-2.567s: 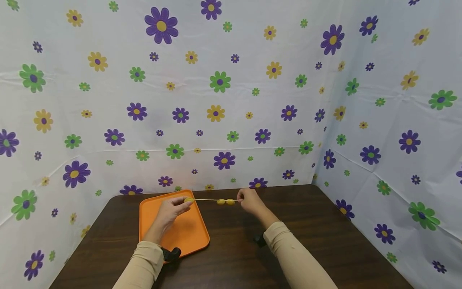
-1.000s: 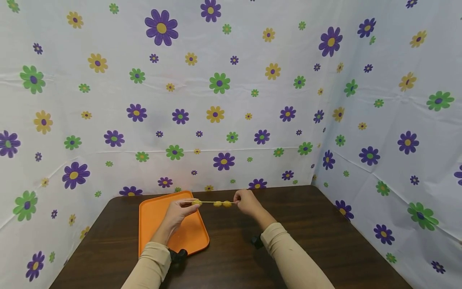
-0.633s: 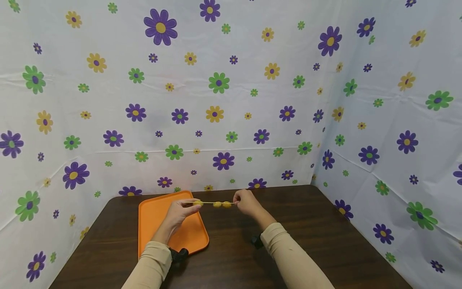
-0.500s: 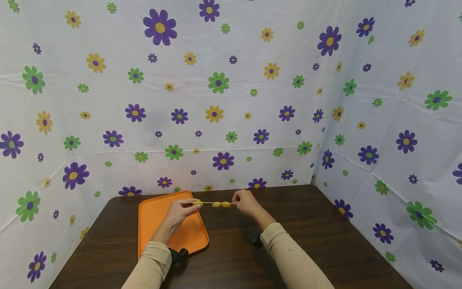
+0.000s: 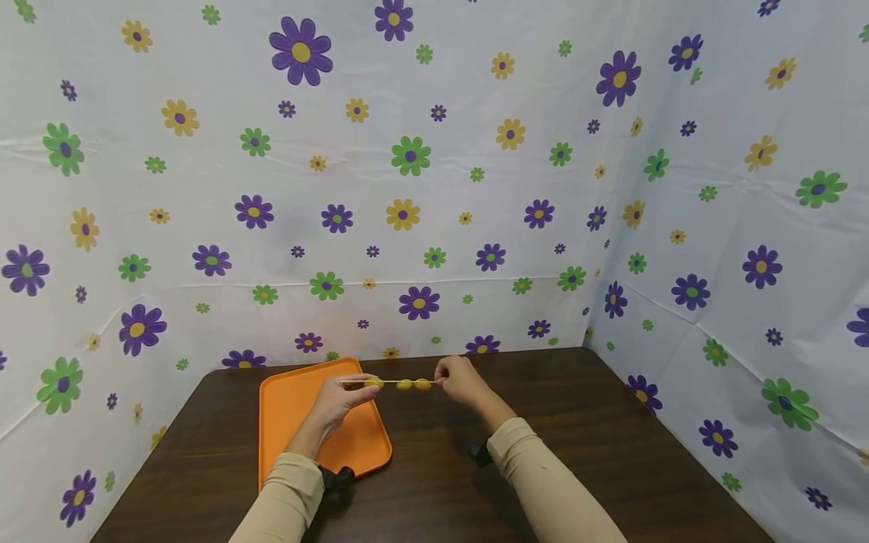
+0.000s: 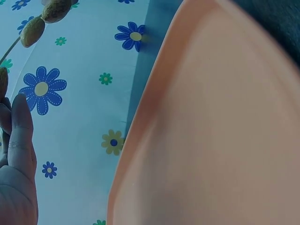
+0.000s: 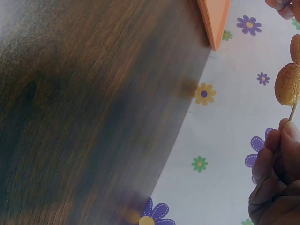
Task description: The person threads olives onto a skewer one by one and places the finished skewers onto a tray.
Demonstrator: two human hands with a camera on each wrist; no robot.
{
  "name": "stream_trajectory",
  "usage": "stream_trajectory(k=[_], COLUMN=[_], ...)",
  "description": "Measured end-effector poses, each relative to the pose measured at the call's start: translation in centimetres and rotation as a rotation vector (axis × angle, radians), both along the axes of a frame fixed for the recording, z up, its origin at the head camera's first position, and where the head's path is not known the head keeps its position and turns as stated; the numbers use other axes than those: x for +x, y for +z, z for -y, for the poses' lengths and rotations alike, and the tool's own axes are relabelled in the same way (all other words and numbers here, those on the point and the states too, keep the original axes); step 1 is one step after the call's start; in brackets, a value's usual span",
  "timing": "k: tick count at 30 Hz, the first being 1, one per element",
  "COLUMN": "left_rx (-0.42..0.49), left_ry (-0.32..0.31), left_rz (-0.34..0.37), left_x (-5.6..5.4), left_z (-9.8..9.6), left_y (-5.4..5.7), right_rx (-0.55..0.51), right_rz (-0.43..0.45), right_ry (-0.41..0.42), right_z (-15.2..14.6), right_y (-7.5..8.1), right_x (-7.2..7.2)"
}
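A thin wooden skewer (image 5: 390, 381) is held level above the table, with yellow, oval small potatoes threaded on it. Two of these potatoes (image 5: 413, 385) sit side by side near the right end. My right hand (image 5: 465, 381) pinches the skewer's right end between thumb and fingers, close by the larger potato (image 7: 287, 85). At the other end, my left hand (image 5: 333, 403) pinches a third potato (image 5: 373, 382), which has the skewer through it. The stick's left end sticks out past that potato, along my left fingers (image 6: 21, 136).
An orange tray (image 5: 288, 411) lies on the dark wooden table (image 5: 434, 490), beneath and beside my left hand. Behind and to the right, a white cloth (image 5: 475, 256) with printed flowers hangs as walls. Black wrist cameras (image 5: 337, 480) are strapped on both wrists.
My left hand has moved right, toward my right hand. The third potato, earlier at the skewer's left tip, now sits further along the stick. The last half second shows barely any movement.
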State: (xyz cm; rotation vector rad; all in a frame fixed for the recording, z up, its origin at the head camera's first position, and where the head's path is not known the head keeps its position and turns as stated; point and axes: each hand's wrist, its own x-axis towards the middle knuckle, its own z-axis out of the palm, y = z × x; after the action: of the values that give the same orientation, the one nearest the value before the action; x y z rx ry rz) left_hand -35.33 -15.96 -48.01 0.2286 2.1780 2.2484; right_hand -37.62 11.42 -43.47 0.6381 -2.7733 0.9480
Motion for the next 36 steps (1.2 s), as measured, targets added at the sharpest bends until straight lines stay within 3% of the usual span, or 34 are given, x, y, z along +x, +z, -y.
stream_trajectory(k=[9,26,36], left_rx=[-0.007,-0.08,-0.065], left_ry=[-0.02,0.013,0.001], left_rz=[-0.019,-0.001,0.012], left_x=[-0.3,-0.3,-0.4], left_z=[-0.6,-1.2,-1.5], left_y=[-0.2,-0.1,-0.3], right_rx=[-0.017,-0.001,-0.003], right_rz=[0.01,-0.007,0.022], right_ry=[0.0,0.002,0.0], right_z=[-0.2,0.1,0.2], right_y=[-0.1,-0.1,-0.5], right_x=[0.3,0.3,0.3])
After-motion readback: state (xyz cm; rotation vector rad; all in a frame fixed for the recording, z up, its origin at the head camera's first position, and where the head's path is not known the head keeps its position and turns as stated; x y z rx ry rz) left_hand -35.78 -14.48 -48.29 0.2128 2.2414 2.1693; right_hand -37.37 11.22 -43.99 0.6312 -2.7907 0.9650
